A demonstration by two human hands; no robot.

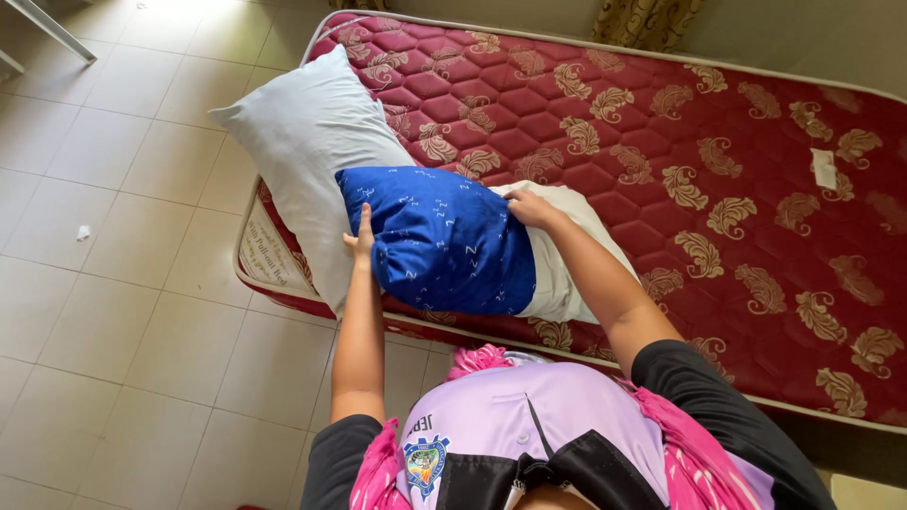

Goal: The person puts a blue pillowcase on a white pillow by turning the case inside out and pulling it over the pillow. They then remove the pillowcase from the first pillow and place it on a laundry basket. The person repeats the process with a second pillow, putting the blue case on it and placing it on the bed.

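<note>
A pillow (557, 255) lies at the near edge of a red mattress (718, 161), partly covered by a blue patterned pillowcase (439, 241). My left hand (360, 236) presses flat against the blue case's left end. My right hand (529, 206) grips the open edge of the case where the cream pillow sticks out. A second pillow in a pale grey case (307, 142) lies under and behind the blue one, hanging over the mattress corner.
The mattress has a gold leaf pattern and sits low on a tiled floor (123, 283). A small white label (824, 168) lies on it at the right. A curtain (647, 21) hangs behind.
</note>
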